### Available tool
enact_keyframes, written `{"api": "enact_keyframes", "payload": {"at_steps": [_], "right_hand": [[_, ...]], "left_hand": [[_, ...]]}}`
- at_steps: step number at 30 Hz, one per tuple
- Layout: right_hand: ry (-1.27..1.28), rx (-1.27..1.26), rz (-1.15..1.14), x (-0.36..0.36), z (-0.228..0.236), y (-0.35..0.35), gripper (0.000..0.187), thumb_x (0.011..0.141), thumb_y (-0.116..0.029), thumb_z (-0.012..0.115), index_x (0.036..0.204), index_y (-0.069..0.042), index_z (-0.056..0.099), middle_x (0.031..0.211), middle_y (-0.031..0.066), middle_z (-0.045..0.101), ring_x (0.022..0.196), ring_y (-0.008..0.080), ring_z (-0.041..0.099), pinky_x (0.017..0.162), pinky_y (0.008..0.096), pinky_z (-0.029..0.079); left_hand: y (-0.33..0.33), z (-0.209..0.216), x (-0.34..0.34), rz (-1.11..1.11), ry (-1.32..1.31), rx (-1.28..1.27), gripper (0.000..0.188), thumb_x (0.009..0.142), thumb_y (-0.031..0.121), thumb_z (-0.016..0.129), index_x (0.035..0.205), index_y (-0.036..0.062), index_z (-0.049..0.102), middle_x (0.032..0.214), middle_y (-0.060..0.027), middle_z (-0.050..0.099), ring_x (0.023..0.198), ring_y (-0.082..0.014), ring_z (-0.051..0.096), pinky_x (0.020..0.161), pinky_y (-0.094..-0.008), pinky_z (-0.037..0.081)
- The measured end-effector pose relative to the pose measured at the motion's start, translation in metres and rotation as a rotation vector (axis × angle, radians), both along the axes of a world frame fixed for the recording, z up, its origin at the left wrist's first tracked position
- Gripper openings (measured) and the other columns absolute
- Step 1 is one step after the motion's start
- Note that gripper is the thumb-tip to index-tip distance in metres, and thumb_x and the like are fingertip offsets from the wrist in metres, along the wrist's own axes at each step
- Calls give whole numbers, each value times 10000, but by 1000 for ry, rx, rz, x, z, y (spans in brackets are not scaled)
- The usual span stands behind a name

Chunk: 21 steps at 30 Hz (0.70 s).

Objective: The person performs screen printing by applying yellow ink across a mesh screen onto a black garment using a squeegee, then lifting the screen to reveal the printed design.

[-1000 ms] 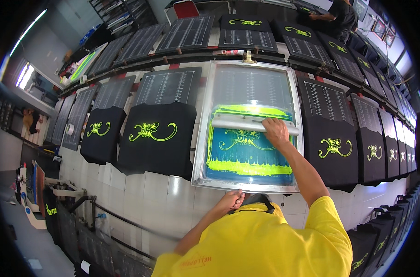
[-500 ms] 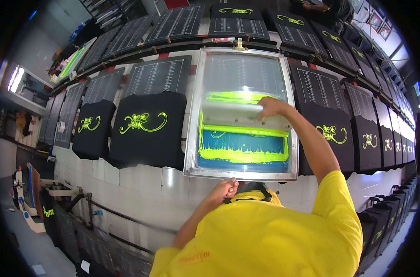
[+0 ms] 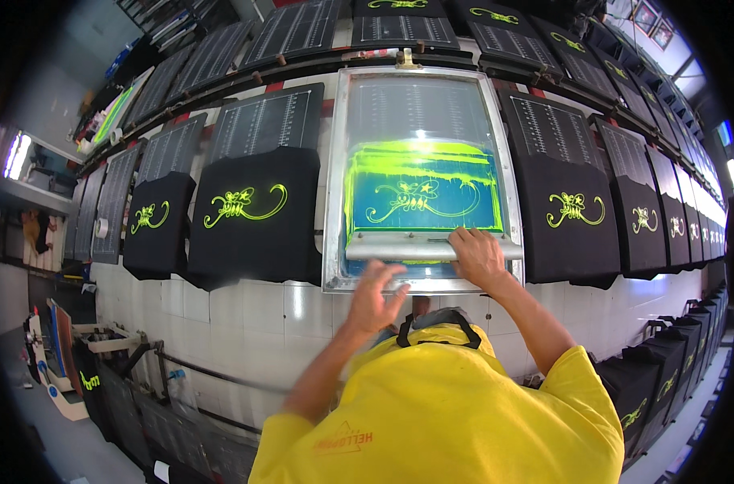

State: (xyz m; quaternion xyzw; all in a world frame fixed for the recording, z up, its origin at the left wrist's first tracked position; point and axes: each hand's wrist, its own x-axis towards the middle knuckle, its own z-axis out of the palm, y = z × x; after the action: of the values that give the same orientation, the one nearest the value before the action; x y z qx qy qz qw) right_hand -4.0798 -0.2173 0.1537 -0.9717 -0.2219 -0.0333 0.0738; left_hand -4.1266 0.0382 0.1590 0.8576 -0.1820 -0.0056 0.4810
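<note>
A silver-framed printing screen lies before me over a dark board. Near its close end a long pale squeegee stretches across the mesh. My right hand is closed round the squeegee, right of its middle. Over the frame's near edge hovers my left hand, slightly blurred, its fingers apart with nothing in them, just short of the squeegee. Bright yellow-green ink lies in a thick band at the far side of the blue stencil. A curling flower design shows in the stencil.
Black shirts with yellow-green prints lie on boards to either side, one at the left and one at the right. A hinge clamp sits at the screen's far edge. More boards line a rail behind. Tiled floor lies below.
The squeegee has come toward me in my right hand, from mid-screen to the near end, baring the stencil's design. My left hand has risen from below the frame and opened.
</note>
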Motion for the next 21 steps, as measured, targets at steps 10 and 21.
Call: {"api": "enact_keyframes", "payload": {"at_steps": [10,21], "right_hand": [[-89,-24,-50,-15,14,-60,468,637,-84,756,1085,-82,621,1029,95,616,918,295,631,780,417,516],[3,188,-142,-6,3,-77,238,623,-32,701,852,-35,635,876,118,637,889,318,625,768,419,535]], "left_hand": [[32,-5,76,-174,-227,739,229,627,47,639,849,13,592,952,-148,571,923,-358,576,798,-447,485],[37,4,95,-106,-162,696,184,690,-18,607,871,6,592,912,-158,651,871,-360,634,750,-465,533]]}}
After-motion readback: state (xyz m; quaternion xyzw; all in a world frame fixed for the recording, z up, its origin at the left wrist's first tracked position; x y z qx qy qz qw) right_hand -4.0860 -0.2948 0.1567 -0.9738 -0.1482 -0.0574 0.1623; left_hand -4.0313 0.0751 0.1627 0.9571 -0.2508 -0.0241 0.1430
